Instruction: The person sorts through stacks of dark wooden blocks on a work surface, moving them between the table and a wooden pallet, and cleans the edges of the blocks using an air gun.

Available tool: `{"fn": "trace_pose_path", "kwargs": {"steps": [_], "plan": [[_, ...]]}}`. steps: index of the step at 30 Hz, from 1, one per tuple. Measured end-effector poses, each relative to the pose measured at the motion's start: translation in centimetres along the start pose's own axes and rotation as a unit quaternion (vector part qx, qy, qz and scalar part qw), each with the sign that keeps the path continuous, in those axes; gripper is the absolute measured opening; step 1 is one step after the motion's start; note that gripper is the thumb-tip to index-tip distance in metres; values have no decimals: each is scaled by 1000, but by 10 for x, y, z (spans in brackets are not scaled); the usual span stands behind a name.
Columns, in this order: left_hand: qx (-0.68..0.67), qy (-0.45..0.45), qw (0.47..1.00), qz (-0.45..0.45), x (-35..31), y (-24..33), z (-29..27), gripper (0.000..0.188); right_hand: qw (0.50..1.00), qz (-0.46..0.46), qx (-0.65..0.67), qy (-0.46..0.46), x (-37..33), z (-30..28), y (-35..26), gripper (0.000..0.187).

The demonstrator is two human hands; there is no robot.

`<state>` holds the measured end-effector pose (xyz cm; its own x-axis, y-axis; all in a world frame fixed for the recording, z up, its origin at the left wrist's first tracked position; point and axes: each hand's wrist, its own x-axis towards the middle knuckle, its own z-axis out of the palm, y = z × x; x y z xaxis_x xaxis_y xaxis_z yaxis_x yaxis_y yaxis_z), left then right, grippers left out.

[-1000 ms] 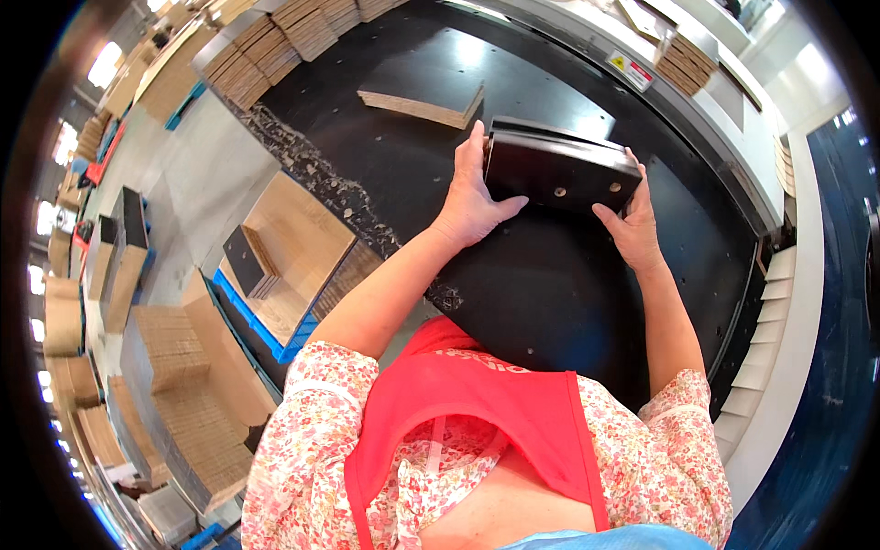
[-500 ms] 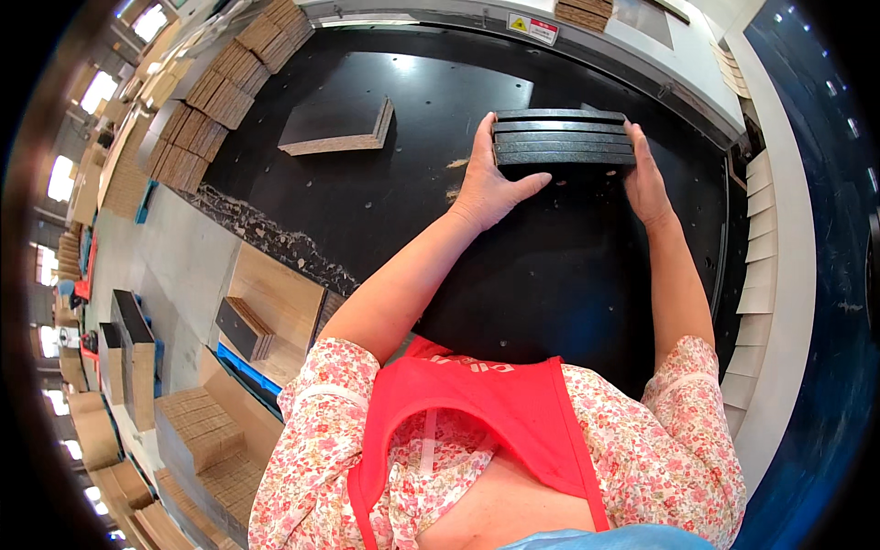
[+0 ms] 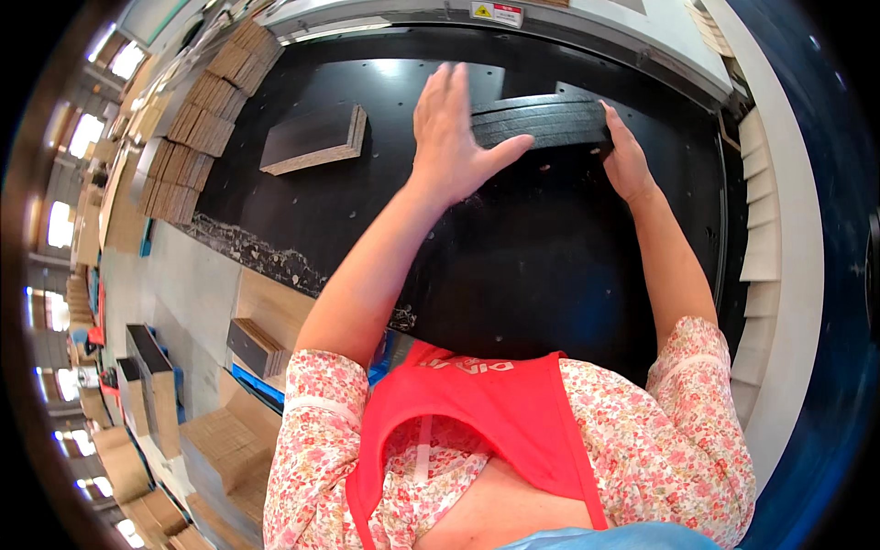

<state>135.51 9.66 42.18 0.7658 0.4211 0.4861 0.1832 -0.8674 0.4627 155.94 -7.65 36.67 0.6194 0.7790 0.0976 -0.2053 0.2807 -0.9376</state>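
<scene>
A short stack of dark-faced boards (image 3: 541,124) sits over the far middle of the black work table (image 3: 532,275), its edges slightly blurred and a little tilted. At its left end my left hand (image 3: 445,142) is raised with fingers stretched up and thumb spread toward the boards; it grips nothing. My right hand (image 3: 628,156) cups the right end of the stack, fingertips at its far corner. Its thumb is hidden. Farther left on the table lies another dark-topped stack of boards (image 3: 313,139) with pale brown edges.
Piles of brown-edged boards (image 3: 188,137) line the table's far left. A grey machine rail (image 3: 385,20) with a warning label (image 3: 495,13) runs along the back. White flaps (image 3: 761,202) border the right side. More boards (image 3: 257,348) lie at lower left, beside the table.
My left hand has come away from the stack's left end and opened upward. The stack has tilted slightly, with my right hand still at its right end. The whole view has shifted a little.
</scene>
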Motion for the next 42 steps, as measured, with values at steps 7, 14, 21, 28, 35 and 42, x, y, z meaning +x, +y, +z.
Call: {"fn": "trace_pose_path", "kwargs": {"steps": [7, 14, 21, 28, 35, 42], "plan": [[209, -237, 945, 78, 41, 27, 15, 101, 986, 31, -89, 135, -11, 22, -8, 60], [162, -206, 957, 127, 54, 35, 21, 79, 913, -70, -273, 294, -132, 70, -47, 59], [204, -230, 940, 146, 50, 20, 24, 94, 828, -6, -282, 485, -340, 157, 1, 30], [180, -236, 943, 151, 59, 21, 20, 90, 401, 68, -639, 653, -437, 83, 52, 53], [147, -230, 961, 47, 74, 14, 9, 91, 406, -2, -632, 660, -406, 7, 51, 55], [204, -194, 956, -80, 100, -34, -2, 82, 681, -190, -532, 466, -345, 105, 20, 30]]}}
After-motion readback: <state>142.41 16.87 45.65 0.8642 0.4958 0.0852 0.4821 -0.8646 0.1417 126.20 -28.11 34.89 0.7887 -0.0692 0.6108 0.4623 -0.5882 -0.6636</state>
